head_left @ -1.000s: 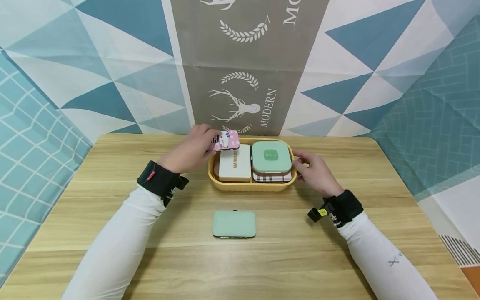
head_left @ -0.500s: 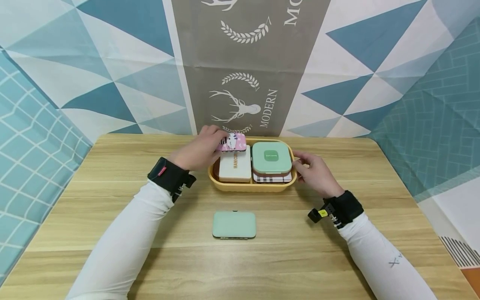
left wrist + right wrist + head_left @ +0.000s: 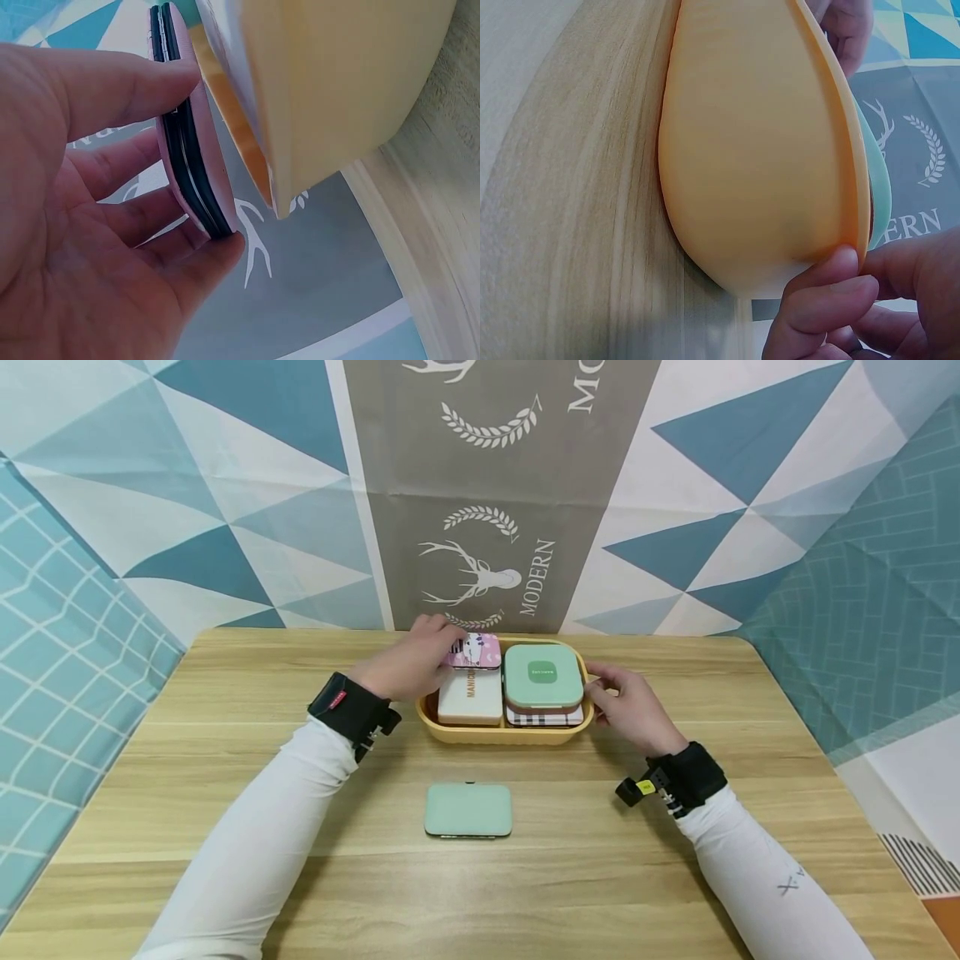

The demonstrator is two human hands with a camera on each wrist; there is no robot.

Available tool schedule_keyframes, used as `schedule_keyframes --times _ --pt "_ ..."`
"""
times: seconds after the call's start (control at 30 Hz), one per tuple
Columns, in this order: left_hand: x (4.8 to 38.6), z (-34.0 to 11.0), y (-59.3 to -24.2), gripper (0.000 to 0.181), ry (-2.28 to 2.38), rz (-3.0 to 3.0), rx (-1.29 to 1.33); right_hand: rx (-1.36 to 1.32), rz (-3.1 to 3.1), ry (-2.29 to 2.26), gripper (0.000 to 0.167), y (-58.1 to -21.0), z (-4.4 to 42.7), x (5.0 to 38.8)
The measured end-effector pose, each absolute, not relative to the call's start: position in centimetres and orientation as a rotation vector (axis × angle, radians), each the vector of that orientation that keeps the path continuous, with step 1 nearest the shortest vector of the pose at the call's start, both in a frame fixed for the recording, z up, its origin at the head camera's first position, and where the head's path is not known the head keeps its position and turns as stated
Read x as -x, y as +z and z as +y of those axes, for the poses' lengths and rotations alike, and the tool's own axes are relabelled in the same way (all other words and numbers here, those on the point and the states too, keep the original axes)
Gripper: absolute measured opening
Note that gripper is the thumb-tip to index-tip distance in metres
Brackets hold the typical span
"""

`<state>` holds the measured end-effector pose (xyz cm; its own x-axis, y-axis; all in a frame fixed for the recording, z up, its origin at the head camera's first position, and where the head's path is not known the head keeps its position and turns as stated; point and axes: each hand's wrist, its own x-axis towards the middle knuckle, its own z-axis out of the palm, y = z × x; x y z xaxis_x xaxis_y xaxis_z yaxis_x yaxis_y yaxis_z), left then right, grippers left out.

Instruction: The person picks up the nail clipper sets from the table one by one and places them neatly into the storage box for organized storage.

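My left hand (image 3: 414,660) grips a thin pink case with a cat print (image 3: 478,651). It is above the far part of a white case lettered MANICURE (image 3: 469,697); whether they touch I cannot tell. In the left wrist view, thumb and fingers pinch the pink case (image 3: 202,161) by its edges, beside the basket's wall. My right hand (image 3: 636,708) pinches the right end rim of the yellow basket (image 3: 498,736), thumb and fingers on either side of the rim (image 3: 859,172). A mint-green square case (image 3: 542,674) lies on a plaid case (image 3: 545,717) in the basket's right compartment.
A flat mint-green case (image 3: 468,811) lies on the wooden table (image 3: 555,877) in front of the basket. A patterned cloth with a deer print (image 3: 480,578) rises directly behind the table's far edge.
My left hand has moved right and slightly down with the pink case, bringing it further over the white case. My right hand stays at the basket's rim.
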<state>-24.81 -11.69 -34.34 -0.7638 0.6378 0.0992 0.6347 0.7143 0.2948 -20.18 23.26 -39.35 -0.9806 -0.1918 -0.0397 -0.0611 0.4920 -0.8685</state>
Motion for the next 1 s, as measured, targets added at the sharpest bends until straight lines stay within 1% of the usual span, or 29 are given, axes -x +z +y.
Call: schedule_keyframes --times 0.47,1.0 --pt "24.97 -11.07 -34.44 0.047 0.458 2.872 -1.019 0.217 2.588 -1.509 0.05 -39.38 23.3 20.2" --pt "25.39 -11.05 -34.93 0.048 0.461 2.851 -1.02 0.213 2.593 -1.501 0.046 -39.49 23.41 20.39"
